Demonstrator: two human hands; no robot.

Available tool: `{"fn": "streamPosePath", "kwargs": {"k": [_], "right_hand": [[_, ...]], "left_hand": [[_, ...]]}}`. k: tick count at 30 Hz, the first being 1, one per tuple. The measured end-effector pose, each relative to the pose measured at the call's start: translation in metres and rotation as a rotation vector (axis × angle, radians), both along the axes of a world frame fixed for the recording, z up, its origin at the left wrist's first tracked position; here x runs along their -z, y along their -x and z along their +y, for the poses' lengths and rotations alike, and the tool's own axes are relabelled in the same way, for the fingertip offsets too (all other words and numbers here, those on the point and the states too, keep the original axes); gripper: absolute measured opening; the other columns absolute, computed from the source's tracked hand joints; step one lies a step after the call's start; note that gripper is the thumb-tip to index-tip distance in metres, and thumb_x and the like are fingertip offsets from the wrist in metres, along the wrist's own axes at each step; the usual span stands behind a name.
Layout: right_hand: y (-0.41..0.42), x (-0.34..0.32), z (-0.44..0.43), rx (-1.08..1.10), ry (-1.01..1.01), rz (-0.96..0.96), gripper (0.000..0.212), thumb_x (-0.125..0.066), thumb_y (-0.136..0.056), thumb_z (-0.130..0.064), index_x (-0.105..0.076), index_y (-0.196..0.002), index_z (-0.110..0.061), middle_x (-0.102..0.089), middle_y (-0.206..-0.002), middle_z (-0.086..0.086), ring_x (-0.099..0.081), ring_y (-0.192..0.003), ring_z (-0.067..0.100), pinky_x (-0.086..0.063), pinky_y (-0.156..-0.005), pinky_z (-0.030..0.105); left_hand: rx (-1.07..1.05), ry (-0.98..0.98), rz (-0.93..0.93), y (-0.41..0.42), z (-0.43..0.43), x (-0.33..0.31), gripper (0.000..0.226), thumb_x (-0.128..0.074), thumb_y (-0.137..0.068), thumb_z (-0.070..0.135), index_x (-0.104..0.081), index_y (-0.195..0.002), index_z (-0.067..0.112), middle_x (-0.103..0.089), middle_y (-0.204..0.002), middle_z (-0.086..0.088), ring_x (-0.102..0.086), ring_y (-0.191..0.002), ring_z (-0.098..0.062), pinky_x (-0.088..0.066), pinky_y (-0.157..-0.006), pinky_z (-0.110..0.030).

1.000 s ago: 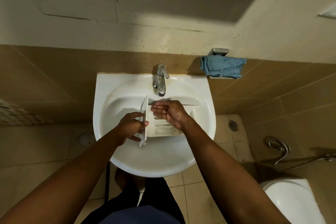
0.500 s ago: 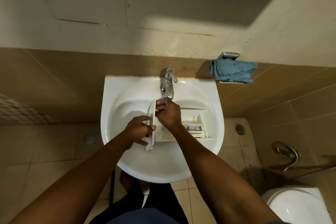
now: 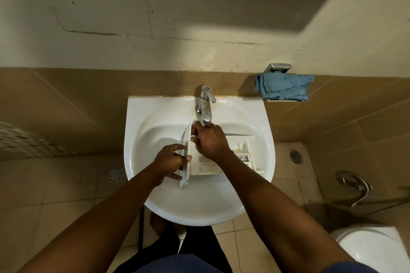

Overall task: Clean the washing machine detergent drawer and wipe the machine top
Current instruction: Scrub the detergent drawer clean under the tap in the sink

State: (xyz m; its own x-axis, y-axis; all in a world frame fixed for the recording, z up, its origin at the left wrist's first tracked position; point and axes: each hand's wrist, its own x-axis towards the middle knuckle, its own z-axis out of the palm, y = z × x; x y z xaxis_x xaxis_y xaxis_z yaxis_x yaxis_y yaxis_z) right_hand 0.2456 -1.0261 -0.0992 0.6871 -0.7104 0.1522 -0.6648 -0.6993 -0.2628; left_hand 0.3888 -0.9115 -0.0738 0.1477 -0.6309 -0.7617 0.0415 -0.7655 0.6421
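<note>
- The left hand (image 3: 170,162) is curled around the front panel of the drawer (image 3: 224,159), thumb on the near face and fingers behind it. It seems to be the main hold. Judged risk: wet plastic slips in a one-sided grip, and the drawer drops into the sink (image 3: 142,139).
- The drawer lies across the basin, panel to the left under the left hand, compartments running right, past the right hand (image 3: 210,142). Its far right end sits near the sink rim. A twist of the left hand could tip that end over the edge toward the floor.
- The right hand lies palm down over the compartments just right of the panel, fingers bent in toward the back corner. Whether it grips anything I cannot tell; the fingertips are hidden. Hard rubbing there could snap a thin divider or pop out the small insert seen right of the wrist.
- The tap (image 3: 205,106) spout ends right above the right hand's knuckles. Whether water runs is not visible. If it opens hard, spray may bounce off the drawer onto the floor, which then turns slick.
- The knuckles may knock the spout when the hand lifts.
- A blue cloth (image 3: 284,87) hangs on the wall beyond and right of the hands, well apart. Reaching for it with one hand leaves the drawer held loosely.
</note>
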Motion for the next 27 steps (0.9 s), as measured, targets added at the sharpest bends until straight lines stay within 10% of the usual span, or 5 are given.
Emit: {"fn": "streamPosePath", "kwargs": {"k": [3, 11, 16, 27], "right_hand": [[0.004, 0.007, -0.003, 0.021, -0.109, -0.057, 0.022, -0.072, -0.090, -0.033, -0.069, -0.105, -0.016, -0.076, -0.090, 0.001, -0.071, -0.083, 0.028, -0.053, -0.073, 0.034], [-0.005, -0.026, -0.003, 0.665, -1.307, -0.998, 0.025, -0.056, -0.086, 0.019, -0.074, -0.098, 0.006, -0.075, -0.096, 0.018, -0.075, -0.095, 0.033, -0.062, -0.092, 0.042], [-0.007, -0.024, -0.007, 0.891, -1.524, -1.344, 0.040, -0.029, -0.085, 0.020, -0.063, -0.105, 0.016, -0.070, -0.109, 0.034, -0.072, -0.103, 0.043, -0.058, -0.096, 0.048], [0.036, -0.045, 0.065, 0.570, -1.442, -0.554, 0.045, -0.034, -0.082, 0.019, -0.074, -0.101, 0.009, -0.075, -0.102, 0.028, -0.074, -0.100, 0.043, -0.060, -0.094, 0.048]], "left_hand": [[-0.021, -0.007, 0.002, 0.001, 0.001, 0.000, 0.064, -0.079, -0.090, 0.015, -0.051, -0.148, 0.019, -0.071, -0.110, -0.014, -0.072, -0.096, -0.032, -0.065, -0.062, -0.045], [-0.008, 0.014, 0.050, -0.006, 0.003, -0.003, 0.060, -0.076, -0.092, 0.012, -0.053, -0.147, 0.021, -0.072, -0.111, -0.015, -0.072, -0.093, -0.031, -0.065, -0.067, -0.049], [-0.029, 0.029, 0.055, -0.008, 0.008, -0.002, 0.059, -0.076, -0.092, 0.013, -0.054, -0.146, 0.022, -0.072, -0.112, -0.014, -0.072, -0.091, -0.029, -0.065, -0.071, -0.051], [-0.041, 0.042, 0.059, -0.004, 0.008, -0.002, 0.058, -0.078, -0.090, 0.015, -0.056, -0.144, 0.021, -0.072, -0.114, -0.016, -0.073, -0.093, -0.032, -0.065, -0.070, -0.054]]}}
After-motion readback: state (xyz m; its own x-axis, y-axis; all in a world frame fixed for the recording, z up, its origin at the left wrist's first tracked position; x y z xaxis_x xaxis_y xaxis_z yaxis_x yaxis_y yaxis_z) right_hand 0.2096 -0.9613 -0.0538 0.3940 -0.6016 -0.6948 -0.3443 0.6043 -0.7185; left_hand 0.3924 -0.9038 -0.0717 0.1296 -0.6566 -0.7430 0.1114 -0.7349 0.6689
